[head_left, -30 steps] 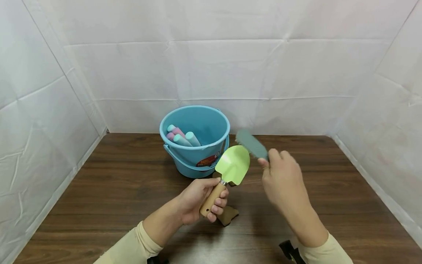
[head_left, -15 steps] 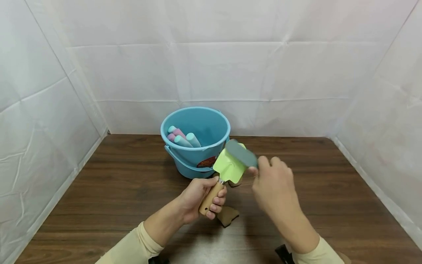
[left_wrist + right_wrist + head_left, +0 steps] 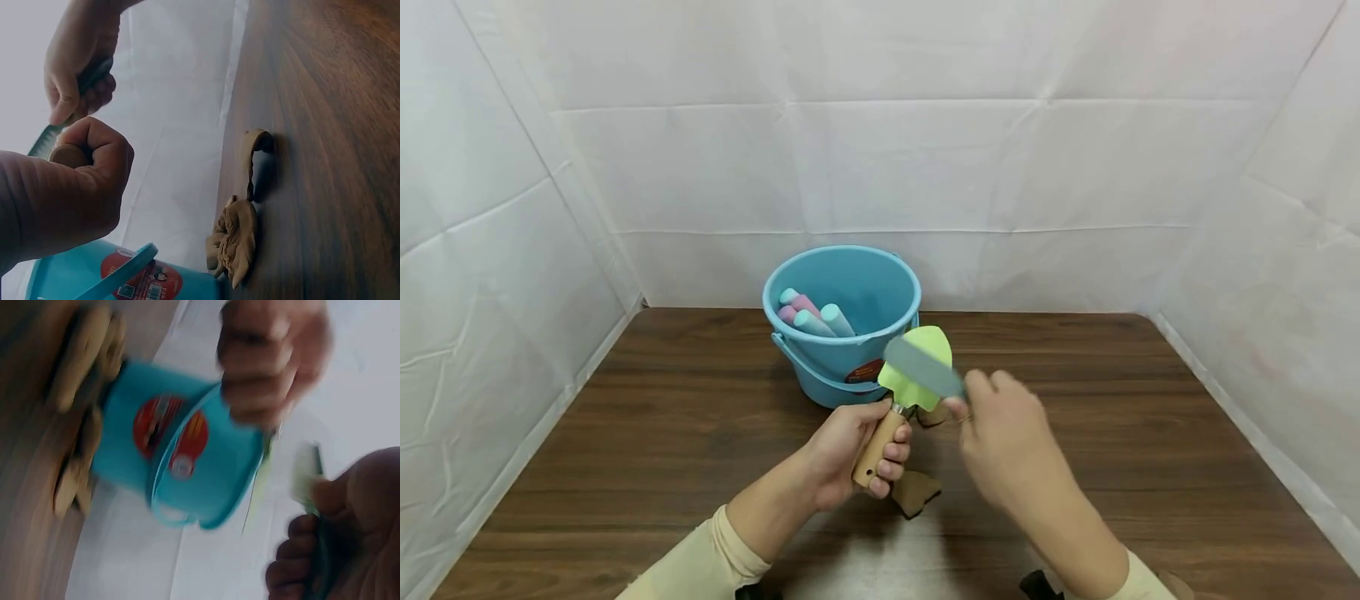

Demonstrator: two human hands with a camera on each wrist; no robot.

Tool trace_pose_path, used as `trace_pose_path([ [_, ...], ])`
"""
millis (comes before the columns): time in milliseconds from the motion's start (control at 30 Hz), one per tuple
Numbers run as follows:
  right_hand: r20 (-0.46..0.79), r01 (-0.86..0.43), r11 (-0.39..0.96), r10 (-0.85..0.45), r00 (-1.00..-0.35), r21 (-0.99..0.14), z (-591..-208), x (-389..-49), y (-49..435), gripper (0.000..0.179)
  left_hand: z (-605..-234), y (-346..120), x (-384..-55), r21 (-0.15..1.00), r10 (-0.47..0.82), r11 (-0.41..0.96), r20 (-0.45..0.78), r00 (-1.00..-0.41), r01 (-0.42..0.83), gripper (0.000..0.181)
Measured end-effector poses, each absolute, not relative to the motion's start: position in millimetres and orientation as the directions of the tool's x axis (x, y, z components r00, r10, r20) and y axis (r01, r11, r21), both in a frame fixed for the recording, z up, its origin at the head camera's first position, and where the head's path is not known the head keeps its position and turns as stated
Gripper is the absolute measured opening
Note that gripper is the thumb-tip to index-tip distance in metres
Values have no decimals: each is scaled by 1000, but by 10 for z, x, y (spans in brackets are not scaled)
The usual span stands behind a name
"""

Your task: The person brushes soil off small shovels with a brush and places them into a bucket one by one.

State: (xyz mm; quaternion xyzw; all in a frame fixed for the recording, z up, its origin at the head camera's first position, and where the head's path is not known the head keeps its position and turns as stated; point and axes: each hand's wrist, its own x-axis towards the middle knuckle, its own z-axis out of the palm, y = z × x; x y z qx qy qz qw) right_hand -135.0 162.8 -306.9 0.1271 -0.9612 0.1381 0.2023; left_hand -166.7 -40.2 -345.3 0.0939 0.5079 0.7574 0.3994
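My left hand [image 3: 853, 454] grips the wooden handle of a garden trowel [image 3: 937, 343], its lime-green blade tilted up. In my right hand [image 3: 1011, 446] is a grey-green brush [image 3: 925, 368] with pale bristles. The brush head lies across the front of the blade in the head view, covering part of it. The left wrist view shows the handle's butt end [image 3: 69, 155] poking out of my left fist. Blurred in the right wrist view, the bristles [image 3: 305, 472] extend past my right thumb.
A blue bucket [image 3: 820, 385] with several thick pink and pale-blue sticks [image 3: 812, 323] inside stands behind the hands. Crumpled tan pieces [image 3: 916, 493] with dark edges lie on the wooden table [image 3: 647, 467]. White sheeting [image 3: 1000, 167] surrounds the table on three sides.
My right hand has moved left and down, sweeping the brush from beyond the blade's upper right edge across its face. The left hand and trowel have shifted slightly left.
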Motion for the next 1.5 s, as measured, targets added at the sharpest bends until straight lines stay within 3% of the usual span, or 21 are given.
trace_pose_path([
  [133,408,-356,922,-270,-872,-151,-3150,-1332,1525,26,-3446,-402,-1670,846,708,-167,-254,-659,-506,44],
  [400,476,-177,953,-40,-879,-247,-3201,-1663,1850,26,-3461,-391,-1639,866,721,-116,-264,-641,-487,46],
  [567,464,-131,959,1,-886,-252,-3160,-1739,2064,29,-3467,-389,-1629,868,725,-109,-263,-637,-484,44],
  [767,419,-202,947,-81,-904,-251,-3056,-1541,1873,31,-3485,-400,-1657,857,692,-134,-279,-666,-498,44],
  [967,428,-340,932,-258,-866,-124,-3142,-1307,1536,27,-3494,-397,-1680,848,693,-154,-272,-667,-506,42],
  [1067,434,-344,934,-272,-859,-95,-3203,-1309,1482,28,-3485,-391,-1675,851,685,-155,-273,-675,-501,41],
  [1367,442,-187,961,-79,-893,-206,-3244,-1654,1833,26,-3484,-347,-1640,872,682,-92,-296,-669,-480,43],
  [1500,426,-93,974,3,-905,-205,-3265,-1800,2084,30,-3482,-350,-1630,874,694,-82,-295,-657,-480,44],
])
